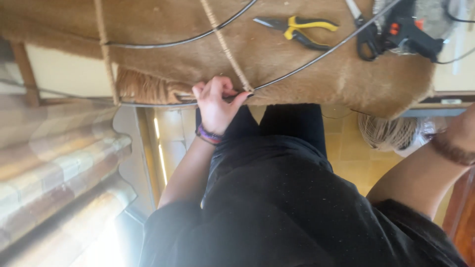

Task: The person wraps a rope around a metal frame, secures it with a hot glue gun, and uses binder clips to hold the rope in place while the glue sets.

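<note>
**Desk:** What is the left hand doing?

**Me:** I'm seeing the left hand (216, 104) pinching the wire (307, 62) at the near edge of the fur-covered table (277, 54). Thumb and fingers are closing on it right where the wrapped cord (225, 47) is crossing it. The wire is running from that pinch up and to the right across the fur, and another stretch is going left along the table edge. A second cord (103, 44) is hanging down at the left.

**Desk:** And the right hand?

**Me:** I'm only getting the right forearm and a wrist with a brown band (452, 151) at the right edge. The hand itself is lying outside the picture, so I cannot tell whether it is gripping anything.

**Desk:** Any packages or labels?

**Me:** I'm spotting a clear bag holding pale coiled strands (391, 132) below the table's right corner, over the tiled floor. I'm not making out any label on it.

**Desk:** Tools?

**Me:** Pliers (297, 29) with yellow-and-black handles are lying on the fur, well apart from the left hand. A black glue gun (405, 32) with orange parts is sitting at the far right.

**Desk:** Left side?

**Me:** A plaid cushion (54, 163) is showing there, blurred.
</note>
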